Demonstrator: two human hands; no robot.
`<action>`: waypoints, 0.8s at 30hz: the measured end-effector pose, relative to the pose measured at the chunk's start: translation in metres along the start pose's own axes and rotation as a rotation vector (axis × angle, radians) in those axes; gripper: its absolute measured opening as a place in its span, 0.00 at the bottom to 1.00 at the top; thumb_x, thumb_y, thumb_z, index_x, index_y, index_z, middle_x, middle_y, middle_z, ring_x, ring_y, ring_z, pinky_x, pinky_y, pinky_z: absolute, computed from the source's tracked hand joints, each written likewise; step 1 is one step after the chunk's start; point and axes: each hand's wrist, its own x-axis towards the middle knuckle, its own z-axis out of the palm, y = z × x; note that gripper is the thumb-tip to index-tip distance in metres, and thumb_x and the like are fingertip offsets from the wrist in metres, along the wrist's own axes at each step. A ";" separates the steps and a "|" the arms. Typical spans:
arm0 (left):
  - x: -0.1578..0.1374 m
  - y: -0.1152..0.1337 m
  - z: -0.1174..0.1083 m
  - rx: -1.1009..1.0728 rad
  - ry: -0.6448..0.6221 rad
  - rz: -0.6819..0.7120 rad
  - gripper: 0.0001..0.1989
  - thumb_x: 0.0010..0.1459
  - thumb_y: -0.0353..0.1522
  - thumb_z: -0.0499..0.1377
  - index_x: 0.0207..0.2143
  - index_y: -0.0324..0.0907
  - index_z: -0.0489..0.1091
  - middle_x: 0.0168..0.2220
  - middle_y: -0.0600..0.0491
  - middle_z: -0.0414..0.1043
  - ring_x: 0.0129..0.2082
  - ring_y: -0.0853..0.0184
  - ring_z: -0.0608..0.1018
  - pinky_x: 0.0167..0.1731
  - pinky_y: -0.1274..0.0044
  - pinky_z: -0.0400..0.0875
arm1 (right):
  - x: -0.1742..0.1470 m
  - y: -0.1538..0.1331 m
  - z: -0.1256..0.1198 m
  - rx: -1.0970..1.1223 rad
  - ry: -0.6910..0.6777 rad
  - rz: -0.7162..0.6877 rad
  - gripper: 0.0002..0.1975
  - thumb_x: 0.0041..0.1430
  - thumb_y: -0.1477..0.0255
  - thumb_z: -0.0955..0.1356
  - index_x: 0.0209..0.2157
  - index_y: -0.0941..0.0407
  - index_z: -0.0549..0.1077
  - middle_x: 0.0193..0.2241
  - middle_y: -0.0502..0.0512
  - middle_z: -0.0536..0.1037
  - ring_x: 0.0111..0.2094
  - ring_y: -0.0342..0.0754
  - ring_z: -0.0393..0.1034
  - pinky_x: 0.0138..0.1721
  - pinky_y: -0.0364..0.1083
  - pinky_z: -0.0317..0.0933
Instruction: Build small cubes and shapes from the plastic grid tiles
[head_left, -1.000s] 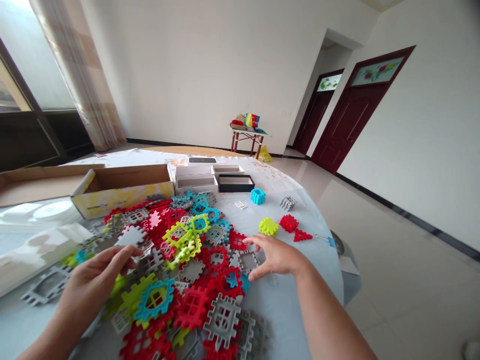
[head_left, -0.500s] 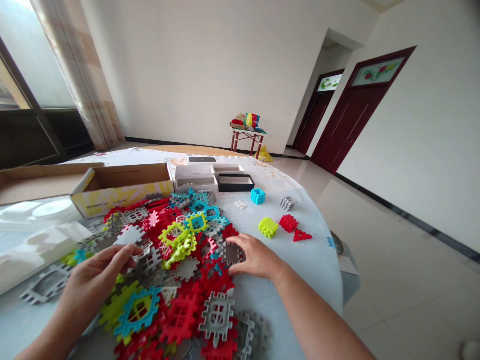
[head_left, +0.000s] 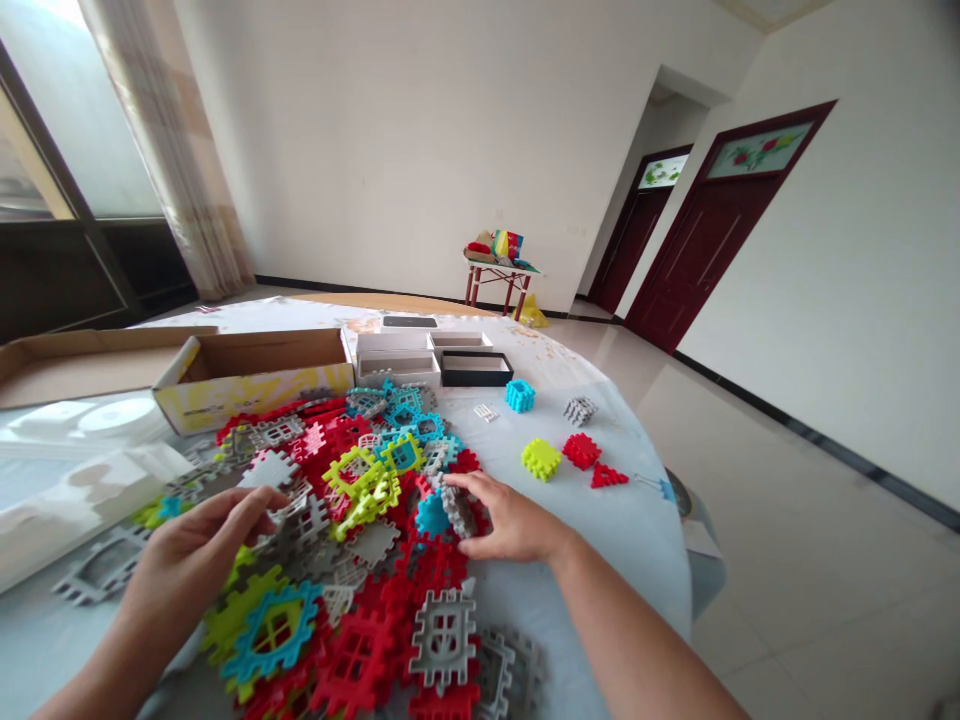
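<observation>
My right hand reaches over the right edge of a heap of interlocking plastic building pieces. Between its thumb and fingers stands a grey square building piece, tipped up nearly on edge. Beside that piece lies a blue one. Over the left side of the heap, my left hand is closed, thumb against the fingers. A white lattice window piece shows right at its fingertips; whether it is gripped I cannot make out. Red, yellow-green, blue and grey pieces spread between both hands.
Assembled cubes in blue, grey, red and yellow-green stand at the right, near a red triangle. Behind the heap are a cardboard box and small trays. White packaging lies left.
The grey square piece at my right hand has turned from lying face up to standing almost on edge, uncovering the blue piece. My left hand has barely moved; the view shifted slightly.
</observation>
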 end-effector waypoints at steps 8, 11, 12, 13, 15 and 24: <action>-0.001 0.004 0.000 -0.008 0.005 -0.036 0.24 0.38 0.52 0.54 0.26 0.42 0.72 0.19 0.56 0.72 0.22 0.69 0.71 0.21 0.80 0.63 | 0.004 -0.003 0.008 0.138 0.086 0.128 0.30 0.49 0.63 0.70 0.54 0.53 0.62 0.41 0.55 0.74 0.42 0.48 0.69 0.45 0.47 0.62; 0.002 -0.003 -0.001 -0.002 -0.009 -0.012 0.24 0.39 0.52 0.54 0.27 0.42 0.72 0.20 0.56 0.72 0.23 0.69 0.71 0.25 0.80 0.65 | 0.010 -0.003 0.019 0.096 0.179 0.120 0.22 0.50 0.69 0.69 0.49 0.54 0.67 0.35 0.52 0.74 0.36 0.44 0.69 0.40 0.45 0.62; 0.005 -0.008 -0.001 -0.002 -0.018 0.001 0.24 0.40 0.53 0.54 0.27 0.42 0.72 0.20 0.56 0.72 0.23 0.69 0.71 0.26 0.80 0.65 | 0.011 -0.004 0.021 0.087 0.194 0.102 0.20 0.49 0.71 0.69 0.46 0.54 0.69 0.33 0.51 0.74 0.34 0.44 0.69 0.40 0.44 0.62; 0.007 -0.015 -0.001 -0.001 -0.026 0.012 0.24 0.40 0.53 0.53 0.28 0.42 0.72 0.21 0.56 0.72 0.24 0.69 0.71 0.27 0.80 0.65 | 0.011 -0.005 0.021 0.086 0.197 0.082 0.17 0.49 0.72 0.69 0.44 0.54 0.70 0.31 0.50 0.73 0.33 0.43 0.68 0.39 0.43 0.62; 0.012 -0.030 -0.002 0.003 -0.038 0.018 0.24 0.43 0.53 0.53 0.30 0.43 0.71 0.22 0.56 0.73 0.24 0.69 0.71 0.27 0.81 0.65 | 0.011 -0.008 0.018 0.106 0.175 0.040 0.12 0.48 0.73 0.69 0.38 0.55 0.71 0.30 0.48 0.72 0.31 0.42 0.67 0.36 0.42 0.61; 0.003 -0.006 -0.002 -0.006 -0.011 -0.019 0.26 0.37 0.54 0.54 0.26 0.42 0.72 0.20 0.55 0.72 0.23 0.68 0.71 0.26 0.80 0.66 | 0.003 -0.013 0.001 0.066 0.269 -0.138 0.02 0.50 0.74 0.69 0.30 0.55 0.73 0.31 0.50 0.73 0.36 0.43 0.66 0.41 0.43 0.60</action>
